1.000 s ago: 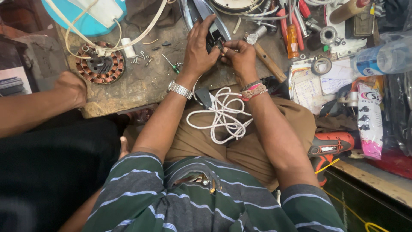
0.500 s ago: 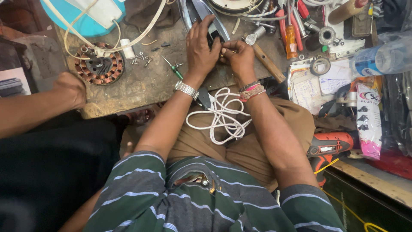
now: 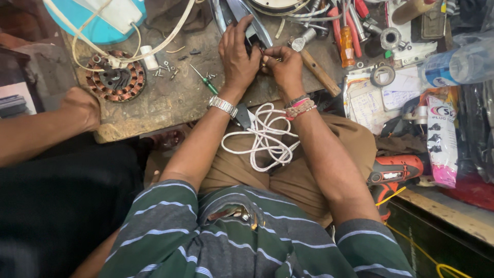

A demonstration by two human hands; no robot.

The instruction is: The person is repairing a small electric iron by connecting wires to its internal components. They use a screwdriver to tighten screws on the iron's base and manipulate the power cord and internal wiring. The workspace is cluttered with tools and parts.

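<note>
A: What is closest to the camera?

B: The person's striped shirt, and then a white cord that lies in loose loops on the lap, between the two forearms. Its dark plug is near the left wrist, just under the metal wristwatch.

A: And further, where are the hands?

B: Both are at the near edge of the worn workbench. The left hand lies flat over a clothes iron, fingers stretched along its body. The right hand is closed in a pinch at the rear end of the iron, touching the left hand.

A: How does the iron look?

B: Dark body with shiny metal sides, the pointed end going away from the person. The top part is cut off by the picture's edge and the middle is hidden under the left hand.

A: What does the right hand pinch?

B: Something very small; I cannot make it out, the fingers cover it.

A: Other things?

B: A green screwdriver and loose screws lie left of the hands, a copper motor winding further left, and a wooden-handled tool to the right. Another person's hand rests on the left corner of the bench.
</note>
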